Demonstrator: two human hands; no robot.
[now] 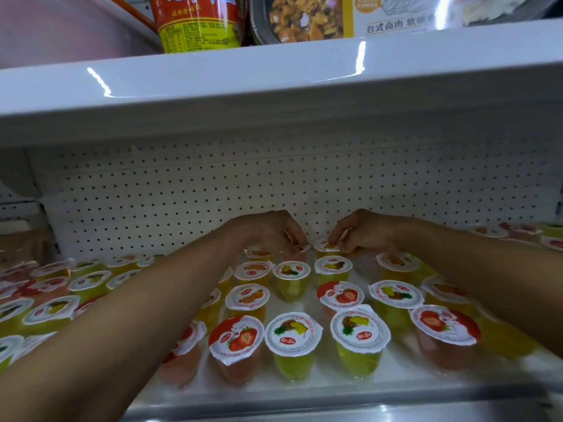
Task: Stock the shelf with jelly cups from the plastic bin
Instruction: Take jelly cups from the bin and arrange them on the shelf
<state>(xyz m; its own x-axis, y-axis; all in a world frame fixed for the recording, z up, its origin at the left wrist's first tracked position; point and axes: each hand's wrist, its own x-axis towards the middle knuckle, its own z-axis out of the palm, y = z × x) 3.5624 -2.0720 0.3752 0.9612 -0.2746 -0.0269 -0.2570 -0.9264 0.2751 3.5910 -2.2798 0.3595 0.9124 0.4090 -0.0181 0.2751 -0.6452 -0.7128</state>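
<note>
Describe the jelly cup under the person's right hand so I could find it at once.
Find the white pegboard wall behind the lower shelf. In the back row against it, the right hand pinches the orange-fruit cup. Its lid shows orange fruit, while the pineapple cup just in front shows yellow pineapple.

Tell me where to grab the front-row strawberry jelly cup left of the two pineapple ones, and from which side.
Probably best to grip the strawberry jelly cup by its upper wall just under the lid rim, coming from the open front edge of the shelf. It stands upright and tapers downward; a pineapple cup and a pink cup crowd its sides.
</note>
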